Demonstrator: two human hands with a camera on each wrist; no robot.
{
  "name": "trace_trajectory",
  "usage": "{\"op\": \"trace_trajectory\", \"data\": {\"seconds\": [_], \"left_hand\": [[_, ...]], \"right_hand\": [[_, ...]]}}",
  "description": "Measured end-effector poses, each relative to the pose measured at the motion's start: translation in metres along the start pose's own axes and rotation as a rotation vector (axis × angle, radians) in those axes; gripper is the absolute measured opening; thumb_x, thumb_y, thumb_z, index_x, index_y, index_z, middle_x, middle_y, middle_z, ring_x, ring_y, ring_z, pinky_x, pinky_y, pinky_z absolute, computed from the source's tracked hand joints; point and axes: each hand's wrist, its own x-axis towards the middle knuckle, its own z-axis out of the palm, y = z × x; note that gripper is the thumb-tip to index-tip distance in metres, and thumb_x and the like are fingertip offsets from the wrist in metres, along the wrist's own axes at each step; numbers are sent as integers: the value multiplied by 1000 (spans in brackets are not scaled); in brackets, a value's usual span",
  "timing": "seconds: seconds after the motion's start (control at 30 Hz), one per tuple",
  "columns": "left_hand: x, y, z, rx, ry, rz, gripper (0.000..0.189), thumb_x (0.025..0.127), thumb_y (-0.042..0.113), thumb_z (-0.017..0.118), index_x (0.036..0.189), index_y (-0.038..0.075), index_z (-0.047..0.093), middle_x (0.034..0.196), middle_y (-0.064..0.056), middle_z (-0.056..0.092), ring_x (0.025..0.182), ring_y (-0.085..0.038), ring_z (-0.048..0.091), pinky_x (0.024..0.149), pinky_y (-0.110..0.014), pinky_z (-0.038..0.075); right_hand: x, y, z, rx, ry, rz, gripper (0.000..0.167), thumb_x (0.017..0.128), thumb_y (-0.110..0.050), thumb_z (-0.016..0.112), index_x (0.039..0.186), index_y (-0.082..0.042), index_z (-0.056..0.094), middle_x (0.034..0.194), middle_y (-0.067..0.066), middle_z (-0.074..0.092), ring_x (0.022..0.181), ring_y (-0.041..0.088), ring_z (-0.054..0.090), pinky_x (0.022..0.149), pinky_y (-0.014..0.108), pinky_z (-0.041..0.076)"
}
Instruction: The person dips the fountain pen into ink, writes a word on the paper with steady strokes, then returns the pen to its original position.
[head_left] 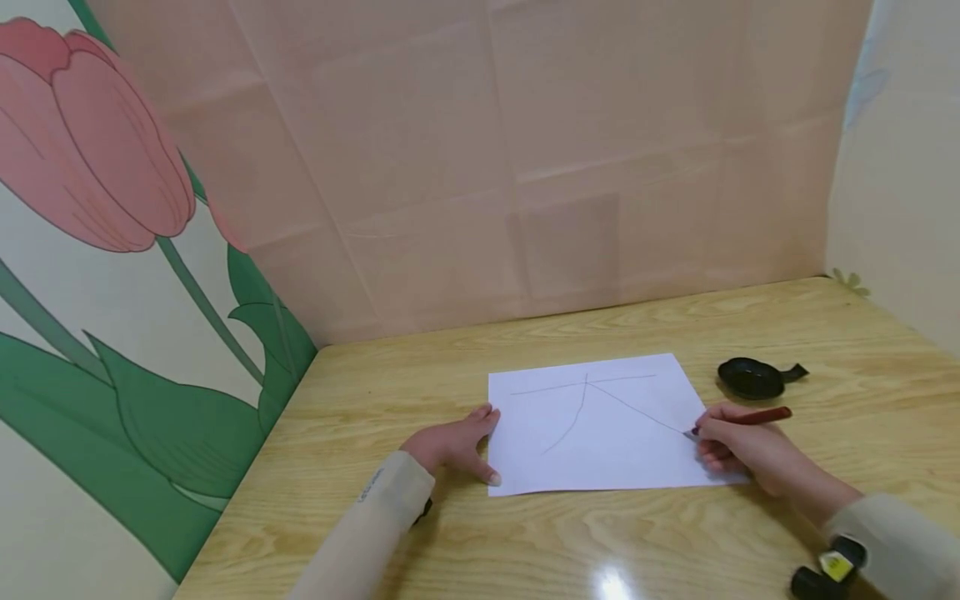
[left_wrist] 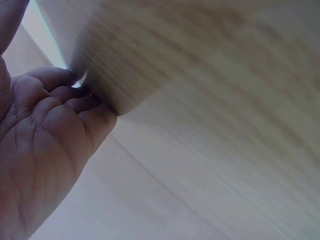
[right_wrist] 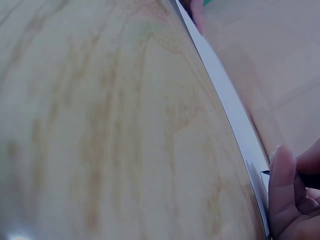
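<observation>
A white sheet of paper (head_left: 615,458) lies on the wooden table, bearing thin drawn lines: a nearly level one across the top, a curve down to the left and a slanting line to the right. My right hand (head_left: 757,450) pinches a reddish-brown pen (head_left: 768,415), its dark tip at the lower end of the slanting line. At the paper's left edge rests my left hand (head_left: 450,442), thumb and fingers spread along it. The left wrist view shows that palm (left_wrist: 45,130) with fingertips at the tabletop. In the right wrist view, the pen tip (right_wrist: 265,172) shows beside the fingers.
A small black frying pan (head_left: 752,379) sits just beyond my right hand, its handle to the right. Behind the table (head_left: 375,400) hangs a creased pinkish-beige sheet (head_left: 420,167). A wall painted with a tulip (head_left: 112,150) rises at the left; a pale wall (head_left: 900,208) borders the right.
</observation>
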Motion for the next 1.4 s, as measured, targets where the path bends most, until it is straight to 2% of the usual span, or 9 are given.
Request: {"op": "trace_trajectory", "data": {"seconds": [0.43,0.67,0.8,0.9,1.0,1.07,1.23,1.33,1.4], "left_hand": [[0,0,0,0,-1,1,102,75,33,76,149,8,11,157,-7,1,143,-18,1,114,-37,12],[0,1,2,3,2,-6,102,74,33,77,149,8,12,157,-7,2,143,-18,3,114,-37,13],[2,0,3,4,3,-8,102,74,34,77,149,8,12,157,-6,3,143,-17,3,114,-37,13],[2,1,2,-2,2,-13,102,74,34,77,149,9,12,157,-6,2,143,-17,2,114,-37,12],[1,2,2,1,2,-19,102,74,34,76,149,9,12,157,-5,2,143,-17,2,114,-37,12],[1,2,1,2,1,-20,102,74,34,76,149,9,13,157,-5,2,143,-17,2,114,-37,12],[1,0,1,3,2,-15,101,75,34,76,149,9,12,157,-5,2,143,-17,2,114,-37,12],[2,-1,1,-4,3,-15,102,74,34,77,150,10,12,157,-5,1,143,-17,2,114,-37,12],[2,-1,1,-7,2,-12,102,74,34,77,149,10,12,157,-5,1,143,-17,2,114,-37,12]], "right_hand": [[-2,0,-2,21,12,1,9,91,-8,46,87,-1,51,69,1,59,58,10,56,55,24,51],[-4,4,-9,272,-22,-79,22,96,-13,46,81,-16,60,69,-2,63,60,8,58,56,23,51],[-2,8,-17,450,-110,-178,36,101,-19,36,89,-19,70,81,1,69,72,11,64,64,25,54],[1,8,-24,541,-141,-206,43,102,-21,29,94,-20,72,88,2,71,79,13,66,69,25,53],[1,5,-29,518,-68,-216,41,101,-22,31,91,-23,71,85,0,69,76,12,64,66,24,52],[0,3,-31,402,28,-242,38,101,-21,34,87,-28,69,79,-3,67,70,10,61,62,23,51],[-5,0,-37,93,288,-268,22,97,-18,45,81,-21,60,66,-7,61,58,8,57,53,23,49],[-8,-1,-41,21,385,-236,14,94,-19,53,80,-17,58,61,-9,59,53,7,55,50,21,46],[-10,0,-45,37,423,-216,11,91,-21,60,80,-19,60,60,-10,60,52,6,55,49,21,46]]}}
